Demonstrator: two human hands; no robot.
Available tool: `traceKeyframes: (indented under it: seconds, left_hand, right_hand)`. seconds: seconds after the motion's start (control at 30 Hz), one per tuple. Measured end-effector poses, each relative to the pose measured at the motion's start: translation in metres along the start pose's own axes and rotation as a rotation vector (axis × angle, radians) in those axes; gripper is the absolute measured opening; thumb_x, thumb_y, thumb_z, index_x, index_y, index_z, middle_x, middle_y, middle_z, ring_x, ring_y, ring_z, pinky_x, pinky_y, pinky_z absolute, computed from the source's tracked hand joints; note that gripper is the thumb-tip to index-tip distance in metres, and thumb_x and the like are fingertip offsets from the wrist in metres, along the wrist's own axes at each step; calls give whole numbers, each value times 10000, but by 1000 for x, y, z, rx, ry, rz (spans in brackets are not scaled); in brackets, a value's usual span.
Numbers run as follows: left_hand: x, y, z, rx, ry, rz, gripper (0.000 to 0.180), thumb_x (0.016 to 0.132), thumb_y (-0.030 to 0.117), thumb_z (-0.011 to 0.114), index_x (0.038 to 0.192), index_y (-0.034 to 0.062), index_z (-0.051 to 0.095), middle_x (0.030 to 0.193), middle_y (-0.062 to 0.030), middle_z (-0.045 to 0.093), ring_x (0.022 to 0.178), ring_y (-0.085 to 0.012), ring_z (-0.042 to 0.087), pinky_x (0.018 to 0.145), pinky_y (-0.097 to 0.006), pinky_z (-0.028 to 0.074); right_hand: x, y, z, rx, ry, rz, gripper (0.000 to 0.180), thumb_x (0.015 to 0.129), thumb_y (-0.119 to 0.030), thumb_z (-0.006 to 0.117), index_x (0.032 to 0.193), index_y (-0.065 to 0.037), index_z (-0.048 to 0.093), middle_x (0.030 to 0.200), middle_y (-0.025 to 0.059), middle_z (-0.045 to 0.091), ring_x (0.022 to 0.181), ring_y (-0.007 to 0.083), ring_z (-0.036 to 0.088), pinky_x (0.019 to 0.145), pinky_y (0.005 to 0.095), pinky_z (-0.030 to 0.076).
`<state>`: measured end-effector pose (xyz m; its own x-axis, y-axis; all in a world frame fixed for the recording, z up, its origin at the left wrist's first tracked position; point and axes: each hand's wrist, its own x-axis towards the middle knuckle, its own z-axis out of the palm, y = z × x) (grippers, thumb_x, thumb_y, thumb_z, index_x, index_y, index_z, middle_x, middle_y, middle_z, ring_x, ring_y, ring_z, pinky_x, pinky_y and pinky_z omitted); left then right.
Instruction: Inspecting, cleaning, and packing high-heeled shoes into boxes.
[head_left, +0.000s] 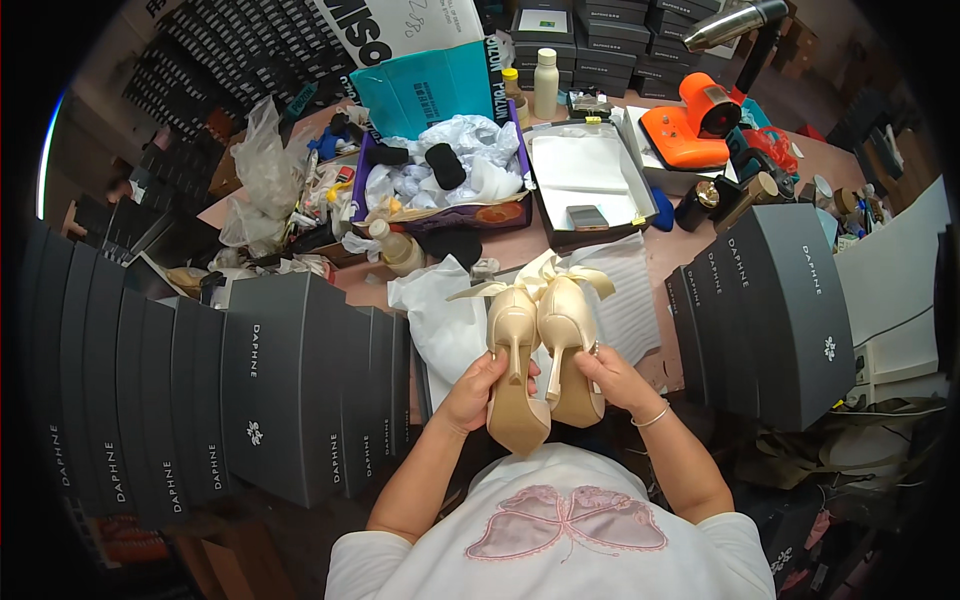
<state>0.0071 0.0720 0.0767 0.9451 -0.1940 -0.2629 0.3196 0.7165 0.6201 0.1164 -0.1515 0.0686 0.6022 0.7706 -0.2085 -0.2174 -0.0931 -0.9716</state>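
A pair of cream satin high-heeled shoes (513, 322) with ribbon bows is raised in front of my chest, heels and tan soles turned toward me. My left hand (474, 392) is closed round the left shoe near its sole. The right shoe (565, 325) sits in the grip of my right hand (612, 380), thumb along its side. Both shoes are side by side, nearly touching. Beyond them, white tissue paper (430, 305) and a sheet of white foam wrap (625, 295) lie on the pink table.
Stacks of dark grey shoe boxes stand on the left (285, 390) and right (785, 310). Farther back are a purple box (500, 215) of crumpled paper, an open black box (585, 235), an orange device (685, 140) and a glue-like bottle (398, 247).
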Motion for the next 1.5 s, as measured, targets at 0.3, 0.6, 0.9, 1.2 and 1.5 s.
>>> traceKeyframes:
  seconds: [0.3, 0.6, 0.9, 1.2, 1.5]
  left_hand:
    - [-9, -4, 9, 773, 81, -141, 321, 932, 205, 635, 1173, 3, 567, 1060, -38, 648, 944, -112, 610, 808, -276, 500]
    - [-8, -3, 37, 1956, -373, -157, 306, 795, 272, 710, 1011, 63, 653, 866, -98, 627, 926, -304, 612, 794, -455, 472]
    - [99, 94, -147, 1729, 707, 97, 741, 844, 322, 683, 1400, -29, 342, 985, -270, 660, 829, -411, 646, 750, -463, 511]
    - [104, 41, -79, 891, 331, 187, 157, 967, 179, 541, 925, 39, 596, 770, -10, 600, 641, -83, 548, 596, -227, 452]
    - [11, 22, -5, 2131, 409, 101, 381, 885, 286, 557, 687, -31, 627, 691, -245, 606, 682, -422, 613, 633, -492, 469]
  right_hand:
    - [-6, 59, -153, -924, 407, 311, 389, 910, -319, 604, 1032, 50, 632, 870, 223, 673, 779, 324, 661, 709, 400, 501]
    - [20, -25, -20, -512, -663, 163, 815, 781, -448, 740, 1370, 26, 434, 1283, 219, 565, 1165, 286, 563, 978, 363, 433]
    - [-74, 25, -20, 383, -182, 407, 778, 742, -269, 775, 1375, 22, 429, 1169, 90, 584, 1036, 148, 567, 908, 282, 458]
    - [-91, -1, -29, -273, 24, 96, 772, 763, -294, 766, 1363, 4, 383, 1098, 88, 572, 972, 140, 552, 860, 287, 471]
    - [-128, -2, -9, 211, -312, 31, 843, 820, -341, 689, 1453, 55, 297, 1331, 151, 519, 1217, 195, 490, 1034, 293, 371]
